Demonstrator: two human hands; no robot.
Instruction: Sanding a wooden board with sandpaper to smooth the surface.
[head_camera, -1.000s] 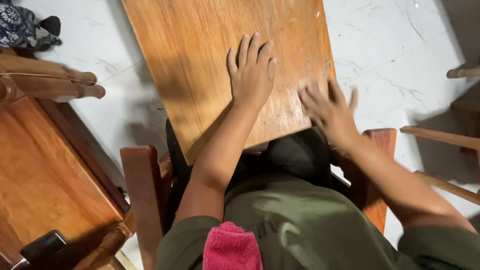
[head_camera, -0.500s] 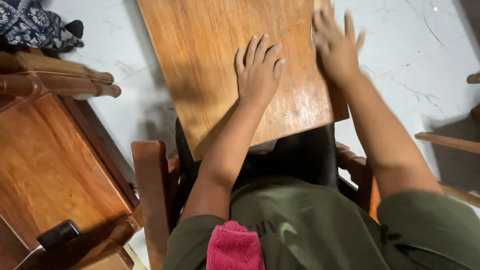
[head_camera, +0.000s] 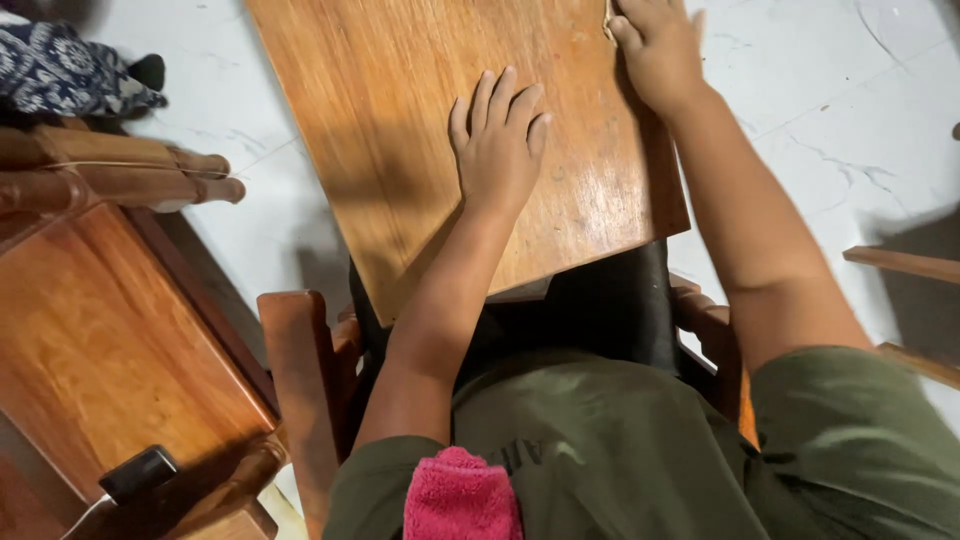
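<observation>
Cloth, one piece, pink and fluffy (head_camera: 460, 497), is lying at the bottom centre of the frame against the olive-green shirt (head_camera: 610, 450). Two bare arms are reaching up the frame from it. At lower left one small black device (head_camera: 138, 472) with a pale cable is sitting on a reddish wooden seat (head_camera: 110, 350). One dark wooden chair arm (head_camera: 295, 370) is standing just left of the person's lap.

Above the lap, one tilted wooden board (head_camera: 400, 130) is filling the middle and top of the frame, its near edge overhanging the black seat back (head_camera: 610, 310). One left hand (head_camera: 497, 145) is lying flat on the board's centre, fingers straight and close together, gripping nothing. One right hand (head_camera: 660, 45) is resting at the board's upper right edge, fingers loosely bent over it; whether they are clasping the edge cannot be told.

At upper left one blue patterned fabric (head_camera: 60, 75) is lying on the white marble floor (head_camera: 840, 120).
</observation>
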